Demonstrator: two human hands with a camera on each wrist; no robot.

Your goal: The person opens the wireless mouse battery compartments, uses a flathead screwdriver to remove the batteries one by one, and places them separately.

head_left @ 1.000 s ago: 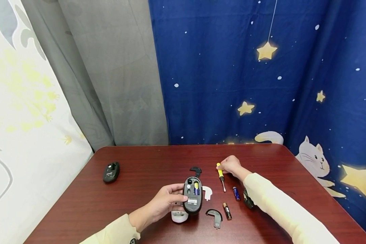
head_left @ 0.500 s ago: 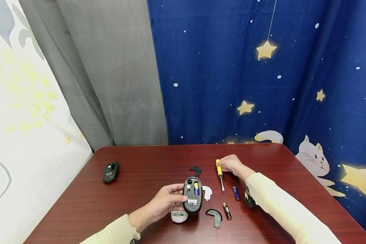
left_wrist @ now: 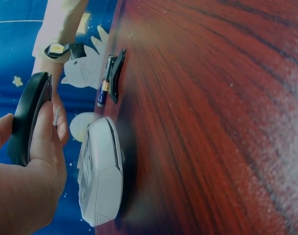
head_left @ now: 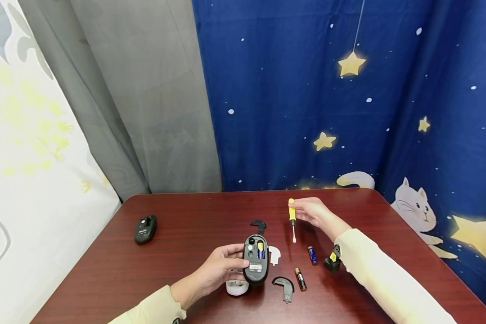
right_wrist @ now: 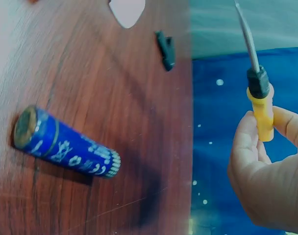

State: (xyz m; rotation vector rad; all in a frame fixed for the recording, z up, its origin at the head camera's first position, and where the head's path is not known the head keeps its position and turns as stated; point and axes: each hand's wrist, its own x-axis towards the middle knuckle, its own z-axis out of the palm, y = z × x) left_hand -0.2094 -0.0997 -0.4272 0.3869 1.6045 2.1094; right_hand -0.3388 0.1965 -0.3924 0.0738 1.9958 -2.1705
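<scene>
My left hand grips a black computer mouse, underside facing up, with a yellow-and-blue battery in its open bay. My right hand pinches a yellow-handled screwdriver by the handle, its metal shaft pointing down in the head view. In the right wrist view the screwdriver sits between thumb and fingers, clear of the table. A white mouse lies on the table beside and below the left hand. A blue battery lies on the table nearest the right hand.
A second battery and a dark battery cover lie at front right. Behind the held mouse are a white cover and a black cover. Another black mouse lies far left on the brown table.
My right hand has raised the screwdriver and moved it slightly away from me, turning it more upright. The left hand and its mouse have stayed in place.
</scene>
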